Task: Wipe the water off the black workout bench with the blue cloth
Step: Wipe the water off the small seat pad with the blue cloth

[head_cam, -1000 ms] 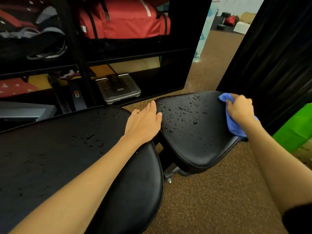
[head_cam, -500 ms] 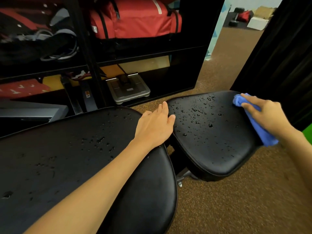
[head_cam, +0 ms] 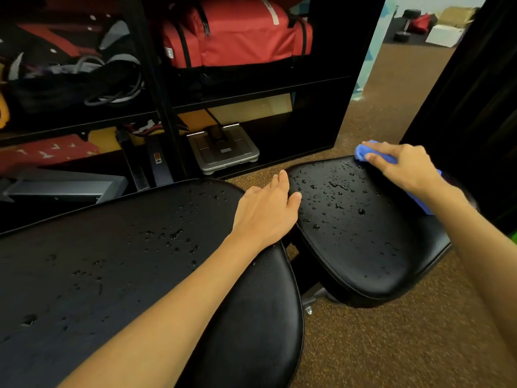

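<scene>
I am seeing the right hand (head_cam: pixel 407 170) sliding the blue cloth (head_cam: pixel 362 150) further in along the seat pad's (head_cam: pixel 363 253) far edge than 0.5 s ago. Left of the seat pad, droplets (head_cam: pixel 174 236) are sitting on the black workout bench's (head_cam: pixel 251 331) long pad (head_cam: pixel 98 275). The left hand (head_cam: pixel 265 212) is lying flat and released, fingertips touching the seat pad's left edge. At its far right corner, the right hand is clutching the cloth.

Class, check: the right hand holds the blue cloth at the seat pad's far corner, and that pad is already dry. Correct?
Not quite. The right hand does hold the blue cloth at the seat pad far corner, but the head view shows that pad dotted with water drops, not dry.
</scene>
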A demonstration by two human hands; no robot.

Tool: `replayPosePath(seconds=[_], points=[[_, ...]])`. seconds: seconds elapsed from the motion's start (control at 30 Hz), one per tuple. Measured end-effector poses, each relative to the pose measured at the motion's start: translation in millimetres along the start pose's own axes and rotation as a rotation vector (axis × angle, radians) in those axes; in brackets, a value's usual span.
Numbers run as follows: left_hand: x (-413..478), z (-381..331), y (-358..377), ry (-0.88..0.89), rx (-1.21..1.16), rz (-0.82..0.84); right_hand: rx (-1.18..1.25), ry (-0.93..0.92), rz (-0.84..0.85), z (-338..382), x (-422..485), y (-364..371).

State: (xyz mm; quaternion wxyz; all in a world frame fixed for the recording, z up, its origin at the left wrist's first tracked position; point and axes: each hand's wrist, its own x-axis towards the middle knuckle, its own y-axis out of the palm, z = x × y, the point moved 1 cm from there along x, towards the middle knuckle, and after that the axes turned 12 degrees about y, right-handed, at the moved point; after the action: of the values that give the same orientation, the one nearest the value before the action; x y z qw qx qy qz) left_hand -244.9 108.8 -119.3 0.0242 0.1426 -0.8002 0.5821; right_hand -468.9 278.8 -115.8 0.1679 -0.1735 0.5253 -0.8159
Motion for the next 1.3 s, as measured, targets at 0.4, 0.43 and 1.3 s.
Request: replayPosePath(seconds=[0.4,0.43,1.3], points=[[0,1,2,0.000,0.013,0.005,-0.016,0.252,-0.062,-35,35,-7],[0,1,2,0.000,0.015,0.007,-0.022,0.280,-0.056,-29,40,-2],[1,1,2,0.005,0.021,-0.004,0.020,0.262,-0.078,-16,24,9]])
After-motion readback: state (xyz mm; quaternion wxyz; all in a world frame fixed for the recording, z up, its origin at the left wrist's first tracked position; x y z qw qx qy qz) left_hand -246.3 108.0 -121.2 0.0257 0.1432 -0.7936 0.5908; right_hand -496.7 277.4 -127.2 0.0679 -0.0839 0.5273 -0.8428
